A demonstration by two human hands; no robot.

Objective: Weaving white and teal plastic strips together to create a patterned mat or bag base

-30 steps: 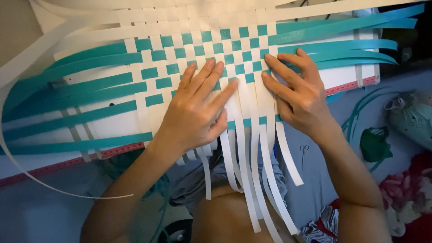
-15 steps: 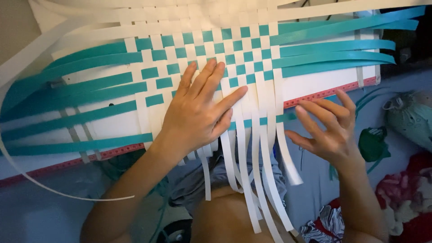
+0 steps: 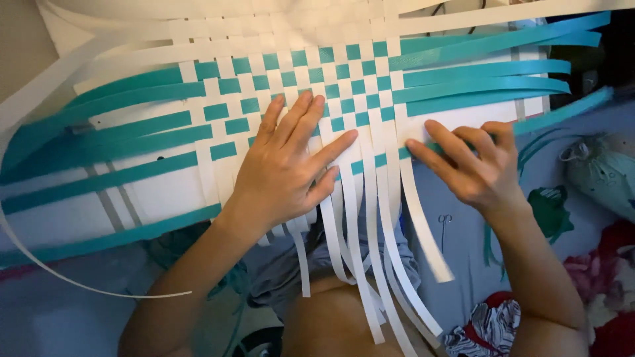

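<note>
Weave: a flat checkered mat of teal and white paper strips lies on a white board across the person's lap.
Left hand: left hand lies flat, fingers spread, pressing the weave's lower middle; it grips nothing.
Right hand: right hand has fingers loosely curled, fingertips touching a loose teal strip at the weave's right edge.
Loose ends: long white paper strips hang toward the knees.
Nearby: small scissors lie on grey cloth.
</note>
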